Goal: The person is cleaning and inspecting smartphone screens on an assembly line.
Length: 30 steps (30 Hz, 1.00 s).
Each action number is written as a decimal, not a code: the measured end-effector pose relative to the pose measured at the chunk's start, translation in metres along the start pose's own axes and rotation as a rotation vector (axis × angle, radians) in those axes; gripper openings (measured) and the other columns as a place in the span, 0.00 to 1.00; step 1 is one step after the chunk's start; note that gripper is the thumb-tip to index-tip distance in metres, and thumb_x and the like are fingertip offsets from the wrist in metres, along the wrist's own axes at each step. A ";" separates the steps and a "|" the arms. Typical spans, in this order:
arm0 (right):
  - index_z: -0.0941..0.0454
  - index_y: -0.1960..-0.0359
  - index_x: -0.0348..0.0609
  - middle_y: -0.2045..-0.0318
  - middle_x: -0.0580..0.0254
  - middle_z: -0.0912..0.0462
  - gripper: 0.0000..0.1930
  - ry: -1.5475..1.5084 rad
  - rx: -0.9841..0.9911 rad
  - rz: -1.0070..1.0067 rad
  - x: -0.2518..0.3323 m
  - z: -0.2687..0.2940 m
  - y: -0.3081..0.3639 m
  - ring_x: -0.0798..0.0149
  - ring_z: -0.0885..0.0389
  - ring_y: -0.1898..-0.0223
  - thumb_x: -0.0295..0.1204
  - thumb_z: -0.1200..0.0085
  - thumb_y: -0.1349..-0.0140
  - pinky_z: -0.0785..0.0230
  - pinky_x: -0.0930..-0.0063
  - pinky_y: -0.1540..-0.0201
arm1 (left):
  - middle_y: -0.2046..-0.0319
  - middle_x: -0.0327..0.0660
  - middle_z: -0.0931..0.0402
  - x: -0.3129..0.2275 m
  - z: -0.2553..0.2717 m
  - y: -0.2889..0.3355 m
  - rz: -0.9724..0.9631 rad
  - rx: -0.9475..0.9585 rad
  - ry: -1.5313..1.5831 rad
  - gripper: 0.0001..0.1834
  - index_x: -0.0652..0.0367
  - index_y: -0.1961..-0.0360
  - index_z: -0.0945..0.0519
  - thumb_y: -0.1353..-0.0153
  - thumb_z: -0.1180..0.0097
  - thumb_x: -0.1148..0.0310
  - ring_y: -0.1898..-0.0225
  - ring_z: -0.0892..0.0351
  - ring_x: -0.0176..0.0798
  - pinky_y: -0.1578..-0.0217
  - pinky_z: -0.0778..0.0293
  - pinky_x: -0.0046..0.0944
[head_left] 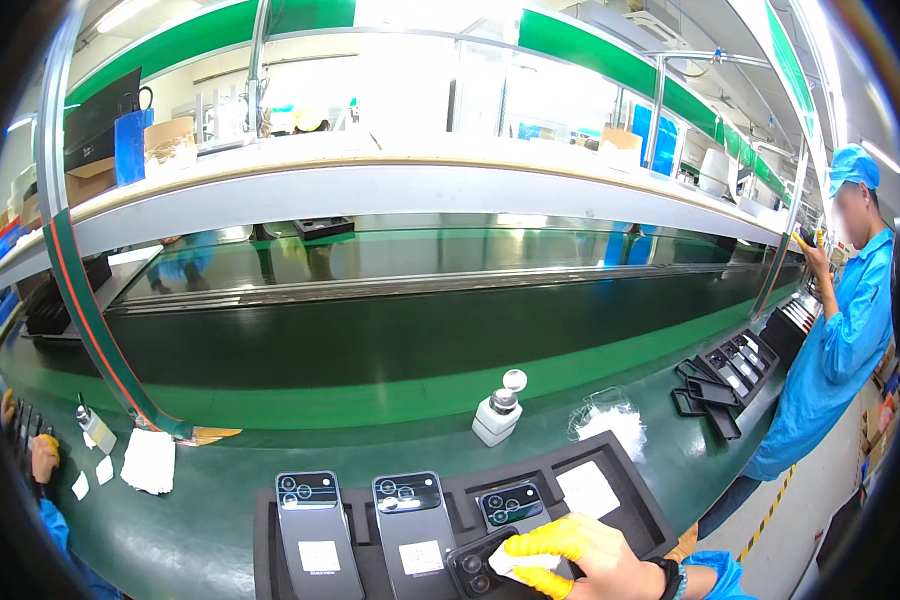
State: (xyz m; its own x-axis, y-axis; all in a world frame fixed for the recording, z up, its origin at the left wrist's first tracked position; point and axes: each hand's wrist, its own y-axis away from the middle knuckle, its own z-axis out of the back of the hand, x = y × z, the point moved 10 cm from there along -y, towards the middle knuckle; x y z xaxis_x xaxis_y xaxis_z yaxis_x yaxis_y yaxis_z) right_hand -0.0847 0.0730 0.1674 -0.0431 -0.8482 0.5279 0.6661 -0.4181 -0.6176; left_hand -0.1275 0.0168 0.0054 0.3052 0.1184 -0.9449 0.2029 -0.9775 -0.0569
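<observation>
My right hand (580, 555), with yellow covers on its fingers, reaches in from the lower right. Its fingers are closed on a folded white wipe (510, 565) that presses on a dark smartphone (470, 572) near its camera lenses. That phone lies tilted above the front of a black tray (266, 540); its lower part is cut off by the picture's edge. In the tray rest two grey smartphones, back up, one at the left (315, 525) and one beside it (410, 520), each with a white label. Another phone (510, 505) sits behind my hand. My left hand is out of view.
A white pump bottle (496, 418) stands behind the tray, near a white tangled pile (610, 425). White sheets (150, 462) lie at left, near a co-worker's hand (45, 458). Another co-worker (835, 310) stands at right by a phone tray (738, 365). A long shelf (420, 185) spans the back.
</observation>
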 end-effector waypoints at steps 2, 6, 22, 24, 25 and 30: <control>0.22 0.62 0.41 0.65 0.56 0.21 0.15 0.108 0.060 0.081 0.004 -0.006 0.005 0.54 0.23 0.65 0.25 0.36 0.54 0.30 0.67 0.63 | 0.66 0.50 0.24 0.003 -0.001 0.001 0.017 0.008 0.038 0.12 0.67 0.58 0.28 0.40 0.54 0.71 0.66 0.23 0.43 0.65 0.28 0.38; 0.21 0.59 0.44 0.62 0.57 0.23 0.19 0.149 0.117 0.094 0.007 -0.009 0.005 0.54 0.24 0.63 0.30 0.35 0.56 0.31 0.67 0.62 | 0.66 0.50 0.24 0.009 0.000 -0.001 0.045 0.013 0.116 0.13 0.67 0.57 0.28 0.39 0.54 0.70 0.66 0.23 0.43 0.65 0.28 0.38; 0.22 0.57 0.47 0.54 0.61 0.24 0.20 0.300 0.326 0.265 0.019 -0.022 0.011 0.56 0.30 0.58 0.25 0.42 0.57 0.37 0.62 0.54 | 0.65 0.50 0.24 0.022 0.003 0.006 0.146 0.040 0.412 0.15 0.67 0.54 0.30 0.39 0.55 0.68 0.65 0.22 0.41 0.64 0.27 0.36; 0.22 0.59 0.45 0.55 0.61 0.24 0.18 0.285 0.283 0.286 0.016 -0.018 0.010 0.57 0.29 0.59 0.24 0.42 0.56 0.36 0.64 0.55 | 0.64 0.50 0.24 0.023 0.001 0.008 0.161 0.047 0.445 0.16 0.67 0.54 0.30 0.39 0.55 0.68 0.64 0.22 0.41 0.64 0.27 0.36; 0.22 0.59 0.43 0.57 0.61 0.23 0.17 0.232 0.242 0.266 0.014 -0.014 0.006 0.57 0.28 0.61 0.24 0.41 0.56 0.35 0.66 0.56 | 0.64 0.50 0.24 0.024 0.001 0.009 0.168 0.046 0.463 0.16 0.68 0.54 0.30 0.39 0.55 0.68 0.64 0.22 0.41 0.64 0.26 0.36; 0.20 0.59 0.43 0.62 0.59 0.18 0.13 0.064 0.175 0.074 -0.015 -0.011 -0.013 0.60 0.21 0.61 0.25 0.38 0.49 0.28 0.72 0.58 | 0.64 0.50 0.24 0.022 0.001 0.019 0.203 0.052 0.552 0.16 0.68 0.53 0.30 0.38 0.56 0.67 0.64 0.22 0.40 0.63 0.26 0.36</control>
State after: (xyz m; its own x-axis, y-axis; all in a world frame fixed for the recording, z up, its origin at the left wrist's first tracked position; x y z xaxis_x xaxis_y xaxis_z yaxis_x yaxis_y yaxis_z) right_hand -0.1013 0.0875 0.1613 -0.0330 -0.8956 0.4435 0.7884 -0.2961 -0.5392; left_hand -0.1180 0.0002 -0.0165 0.7751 -0.0127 -0.6318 0.0479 -0.9957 0.0787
